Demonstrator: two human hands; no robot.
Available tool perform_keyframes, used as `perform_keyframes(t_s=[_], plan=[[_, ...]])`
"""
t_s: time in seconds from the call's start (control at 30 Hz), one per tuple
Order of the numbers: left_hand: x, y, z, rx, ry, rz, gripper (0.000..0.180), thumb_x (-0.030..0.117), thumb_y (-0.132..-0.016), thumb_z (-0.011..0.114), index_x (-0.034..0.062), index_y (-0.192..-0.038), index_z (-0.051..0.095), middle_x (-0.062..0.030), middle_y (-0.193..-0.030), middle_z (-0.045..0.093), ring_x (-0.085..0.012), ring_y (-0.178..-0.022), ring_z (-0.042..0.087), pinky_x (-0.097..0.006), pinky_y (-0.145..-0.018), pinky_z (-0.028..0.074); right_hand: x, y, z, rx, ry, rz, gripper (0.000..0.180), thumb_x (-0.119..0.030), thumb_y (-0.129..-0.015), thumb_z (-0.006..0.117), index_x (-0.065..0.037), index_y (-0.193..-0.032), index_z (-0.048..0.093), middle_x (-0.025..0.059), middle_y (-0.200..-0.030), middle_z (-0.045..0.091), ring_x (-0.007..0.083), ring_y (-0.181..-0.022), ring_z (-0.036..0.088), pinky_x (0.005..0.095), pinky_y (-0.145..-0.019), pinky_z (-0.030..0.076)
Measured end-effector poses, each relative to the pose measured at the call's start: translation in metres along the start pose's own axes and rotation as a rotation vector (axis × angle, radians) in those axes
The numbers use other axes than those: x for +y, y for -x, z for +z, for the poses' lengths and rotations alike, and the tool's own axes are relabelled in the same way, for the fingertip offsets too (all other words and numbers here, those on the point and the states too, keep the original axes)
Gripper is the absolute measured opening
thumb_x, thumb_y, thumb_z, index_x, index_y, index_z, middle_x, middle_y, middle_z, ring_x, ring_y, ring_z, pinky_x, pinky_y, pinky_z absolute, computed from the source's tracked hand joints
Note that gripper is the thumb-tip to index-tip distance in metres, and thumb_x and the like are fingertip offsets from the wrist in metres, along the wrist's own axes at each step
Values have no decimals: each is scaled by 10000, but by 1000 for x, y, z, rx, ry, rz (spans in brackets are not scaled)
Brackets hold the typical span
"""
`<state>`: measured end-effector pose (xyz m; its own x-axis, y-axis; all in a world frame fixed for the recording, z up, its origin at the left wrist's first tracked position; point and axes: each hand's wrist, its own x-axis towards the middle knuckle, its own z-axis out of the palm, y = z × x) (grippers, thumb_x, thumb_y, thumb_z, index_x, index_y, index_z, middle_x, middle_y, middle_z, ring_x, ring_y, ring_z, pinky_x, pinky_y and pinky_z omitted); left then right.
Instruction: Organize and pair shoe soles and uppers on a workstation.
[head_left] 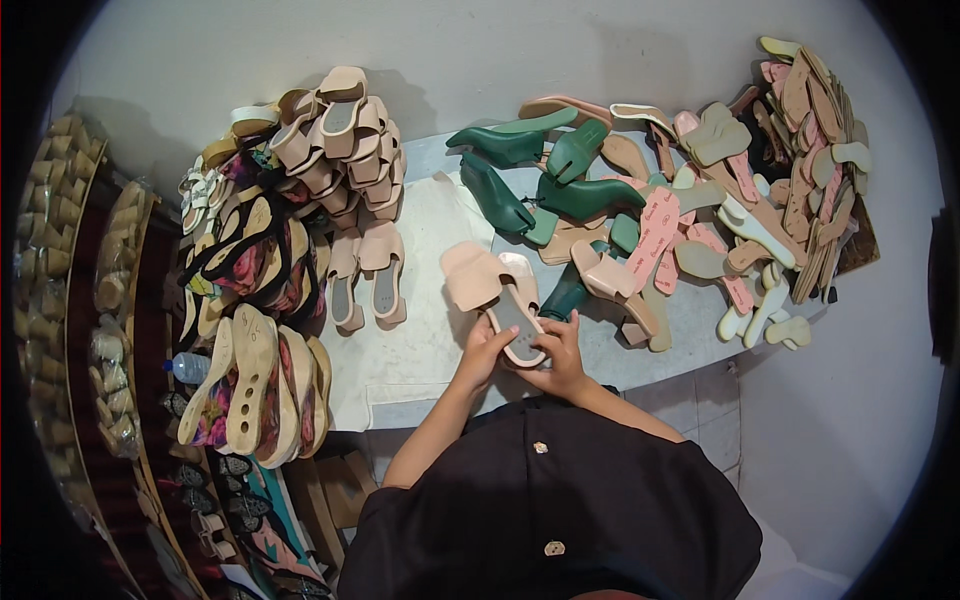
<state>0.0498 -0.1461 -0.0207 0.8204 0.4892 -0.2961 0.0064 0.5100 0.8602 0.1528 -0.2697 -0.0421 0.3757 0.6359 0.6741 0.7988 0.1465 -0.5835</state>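
Note:
Over the near middle of the table I hold a beige slide sandal [474,277], its wide strap pointing away from me and its grey insole facing up. My left hand [483,355] is closed on the left edge near the heel. On the other side, my right hand [560,352] grips the heel end, thumb on top. A paler, glossy strap part [517,268] shows beside the beige strap; whether it belongs to a second sandal I cannot tell. Just beyond my right hand lie a green shoe last [566,294] and another beige sandal [604,270].
Beige sandals [366,150] are stacked at the back left, with floral wedge sandals [250,245] and wooden-coloured wedge soles [252,385] nearer. Several green lasts [590,197] and pink insoles [655,235] crowd the right. Shelves [85,250] with wrapped soles stand far left; a bottle [187,368] stands near them.

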Motion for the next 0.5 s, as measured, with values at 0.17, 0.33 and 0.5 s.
perform_keyframes(t_s=[0.17,0.33,0.5], plan=[[15,8,-19,61,1,38,506,25,-826,567,-25,-1266,322,-146,-1119,555,-189,-994,578,-311,-875,464,-14,-1,12,-301,36,177,628,-323,-589,775,-110,-1119,514,95,-1050,505,264,-1010,526,636,-982,126],[4,0,-23,-92,-72,-76,481,86,-863,558,-13,-1278,336,-134,-1097,581,-164,-1001,572,-286,-848,452,-29,-14,13,-276,81,269,684,-400,-603,757,-112,-1164,493,101,-1094,523,278,-1047,518,635,-982,118],[-14,-16,-28,-136,-70,5,448,142,-890,535,-14,-1279,378,-116,-1058,599,-152,-974,567,-272,-830,447,-18,-6,9,-296,153,356,543,-337,-641,723,-107,-1088,518,82,-1049,566,276,-1050,523,647,-974,120]])
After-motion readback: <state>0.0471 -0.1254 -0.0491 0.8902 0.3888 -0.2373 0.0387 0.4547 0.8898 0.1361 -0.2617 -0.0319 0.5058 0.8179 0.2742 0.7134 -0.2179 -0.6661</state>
